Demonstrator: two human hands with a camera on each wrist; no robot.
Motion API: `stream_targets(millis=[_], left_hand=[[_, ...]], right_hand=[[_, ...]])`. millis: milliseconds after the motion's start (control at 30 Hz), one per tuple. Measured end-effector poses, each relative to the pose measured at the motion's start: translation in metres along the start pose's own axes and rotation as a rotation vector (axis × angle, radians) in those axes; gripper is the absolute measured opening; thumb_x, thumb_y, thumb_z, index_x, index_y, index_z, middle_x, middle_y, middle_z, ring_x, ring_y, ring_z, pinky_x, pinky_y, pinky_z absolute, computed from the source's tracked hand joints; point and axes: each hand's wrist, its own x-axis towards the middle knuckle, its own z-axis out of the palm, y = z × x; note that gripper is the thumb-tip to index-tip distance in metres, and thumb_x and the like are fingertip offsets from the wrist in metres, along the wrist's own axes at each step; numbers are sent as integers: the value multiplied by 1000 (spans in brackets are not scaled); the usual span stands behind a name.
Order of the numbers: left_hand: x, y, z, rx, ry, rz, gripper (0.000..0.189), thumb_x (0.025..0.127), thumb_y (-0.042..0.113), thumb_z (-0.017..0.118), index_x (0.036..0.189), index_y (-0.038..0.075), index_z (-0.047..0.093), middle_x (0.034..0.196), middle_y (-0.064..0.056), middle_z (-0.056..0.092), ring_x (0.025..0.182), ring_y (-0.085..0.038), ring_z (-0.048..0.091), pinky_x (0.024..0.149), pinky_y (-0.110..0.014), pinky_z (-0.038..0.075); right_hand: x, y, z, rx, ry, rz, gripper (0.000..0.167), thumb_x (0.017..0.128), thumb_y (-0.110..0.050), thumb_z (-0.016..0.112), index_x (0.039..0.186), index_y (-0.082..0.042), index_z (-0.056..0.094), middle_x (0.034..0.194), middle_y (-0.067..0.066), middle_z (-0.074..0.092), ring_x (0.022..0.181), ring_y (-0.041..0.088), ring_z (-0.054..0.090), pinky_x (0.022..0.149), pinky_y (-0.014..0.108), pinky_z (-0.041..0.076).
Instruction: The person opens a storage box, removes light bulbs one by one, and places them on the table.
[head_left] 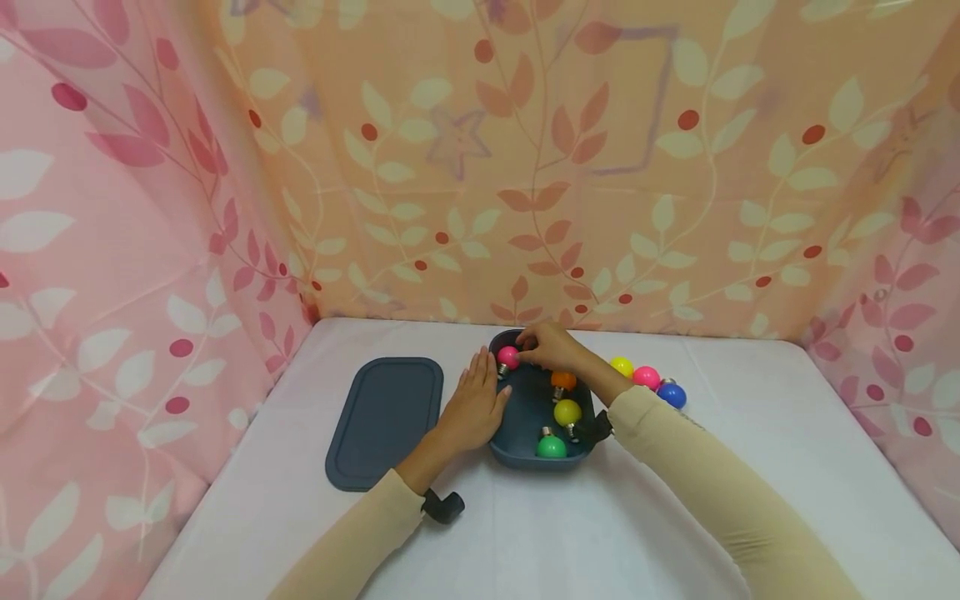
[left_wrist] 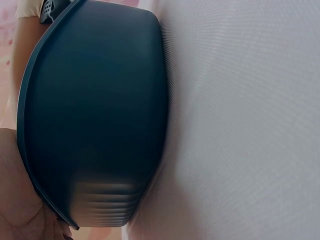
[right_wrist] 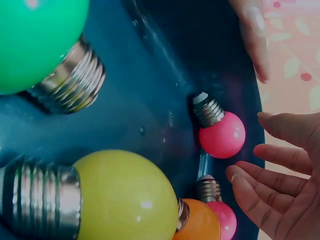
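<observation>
My left hand rests with straight fingers along the left rim of a dark blue-grey box. Over the far end of the box, my right hand is close beside a pink light bulb. The right wrist view shows its fingers spread loosely, with a gap to that pink bulb. Also in the box lie an orange bulb, a yellow bulb and a green bulb. A second pink bulb sits beside the orange one, hidden in the head view.
A flat dark lid lies left of the box on the white-covered table. To the right, partly behind my sleeve, are a yellow bulb, a pink bulb and a blue bulb. Patterned cloth hangs behind.
</observation>
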Motion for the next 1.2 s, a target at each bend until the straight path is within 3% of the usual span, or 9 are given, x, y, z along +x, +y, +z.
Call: stream_targets(millis=[167,333,567,700,1200], left_hand=[[-1,0,0,-8,0,4,68,111,37,34,159,-6,13,168,-22,3,156,-33,-1,123,-51,11],[-1,0,1,-2,1,10,68,111,37,33,160,-5,12,169,-20,1,156,-32,-1,124,-50,10],[0,1,1,7,5,5,68,111,38,33,160,-6,13,169,-20,1,156,-32,-1,124,-50,11],[1,2,1,5,4,4,68,111,39,33,159,-6,13,169,-20,2,156,-32,-1,124,-49,11],[-1,0,-2,10,22,14,68,111,37,34,159,-7,15,168,-24,7,156,-35,4,123,-51,13]], right_hand=[[6,-2,7,-40,-5,-7,36,91,-14,77,119,7,70,98,18,72,64,17,64,59,27,56],[10,-2,12,-46,-12,4,34,90,-11,77,116,10,69,99,19,72,66,18,66,61,28,57],[15,3,17,-89,23,-95,28,87,-14,79,102,8,74,87,13,73,72,18,67,68,31,57],[17,2,22,-108,23,-69,25,88,-12,79,101,8,74,88,14,74,78,21,67,73,34,57],[20,-3,27,-148,39,-72,24,86,-13,80,99,7,75,88,15,74,77,22,63,74,36,54]])
